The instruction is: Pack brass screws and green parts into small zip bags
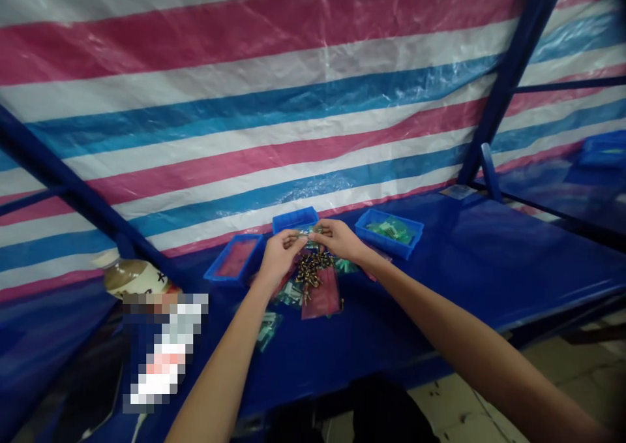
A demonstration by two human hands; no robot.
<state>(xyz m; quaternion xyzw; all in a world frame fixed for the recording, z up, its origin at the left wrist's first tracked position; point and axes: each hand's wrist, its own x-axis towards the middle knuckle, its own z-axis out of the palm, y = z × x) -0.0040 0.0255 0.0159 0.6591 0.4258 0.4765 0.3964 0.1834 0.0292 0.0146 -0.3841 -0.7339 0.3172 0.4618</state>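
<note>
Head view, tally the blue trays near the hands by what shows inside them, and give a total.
Blue tray with green parts: 1
Blue tray with red inside: 1
Blue tray, inside not visible: 1
Total: 3

The left hand (280,257) and right hand (337,239) pinch a small part (304,231) together above brass-coloured fittings (310,273), between blue plastic trays (381,245).

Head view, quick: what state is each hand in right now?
Left hand: closed, pinching a small part, too small to identify.
Right hand: closed, apparently pinching the same small part.
</note>
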